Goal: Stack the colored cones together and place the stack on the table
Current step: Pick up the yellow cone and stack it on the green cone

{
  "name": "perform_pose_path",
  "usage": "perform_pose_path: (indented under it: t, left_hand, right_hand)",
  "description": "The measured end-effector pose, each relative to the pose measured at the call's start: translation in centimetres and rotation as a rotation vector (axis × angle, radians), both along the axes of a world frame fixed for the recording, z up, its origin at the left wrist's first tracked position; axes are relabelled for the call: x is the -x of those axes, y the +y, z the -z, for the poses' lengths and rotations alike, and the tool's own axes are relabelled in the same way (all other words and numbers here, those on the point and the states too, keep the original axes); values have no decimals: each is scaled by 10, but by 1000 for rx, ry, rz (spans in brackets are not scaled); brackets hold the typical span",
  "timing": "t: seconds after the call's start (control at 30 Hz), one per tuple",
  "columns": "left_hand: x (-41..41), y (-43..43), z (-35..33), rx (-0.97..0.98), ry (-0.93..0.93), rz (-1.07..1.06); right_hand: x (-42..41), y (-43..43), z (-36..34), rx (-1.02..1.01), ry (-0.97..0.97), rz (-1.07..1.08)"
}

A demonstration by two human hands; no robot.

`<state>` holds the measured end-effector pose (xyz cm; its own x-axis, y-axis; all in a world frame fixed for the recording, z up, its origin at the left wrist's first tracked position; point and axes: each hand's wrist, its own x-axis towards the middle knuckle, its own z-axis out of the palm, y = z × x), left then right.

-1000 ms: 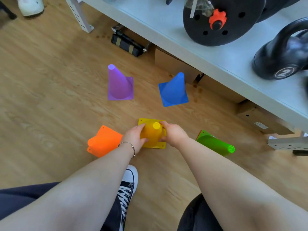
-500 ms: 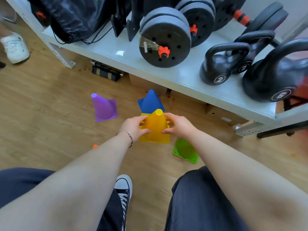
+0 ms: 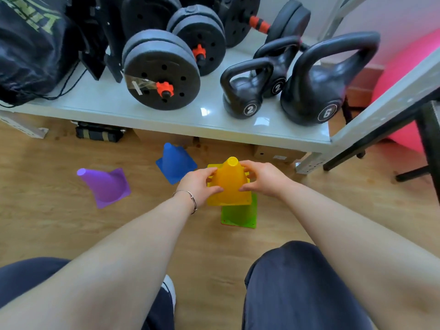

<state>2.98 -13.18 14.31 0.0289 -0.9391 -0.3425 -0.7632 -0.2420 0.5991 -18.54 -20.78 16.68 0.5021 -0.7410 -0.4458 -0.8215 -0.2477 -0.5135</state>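
I hold a yellow cone upright between both hands, lifted off the wooden floor. My left hand grips its left side and my right hand grips its right side. Right below and behind it lies the green cone, of which only the square base shows. A blue cone stands on the floor to the upper left, near the shelf. A purple cone stands further left. The orange cone is out of view.
A low white shelf runs across the top, loaded with black weight plates, kettlebells and a dark bag. Cardboard boxes sit under it. My knees and a shoe fill the bottom edge.
Both hands lifted the yellow cone off the floor and carried it right, over the green cone. The view tilted up, bringing the shelf in and dropping the orange cone out.
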Motion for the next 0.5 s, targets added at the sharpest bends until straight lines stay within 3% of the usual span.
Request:
perform_pose_path:
  t: [0.5]
  left_hand:
    - [55,6,74,-74,-11,99]
  right_hand:
    - [56,21,83,-13,56,17]
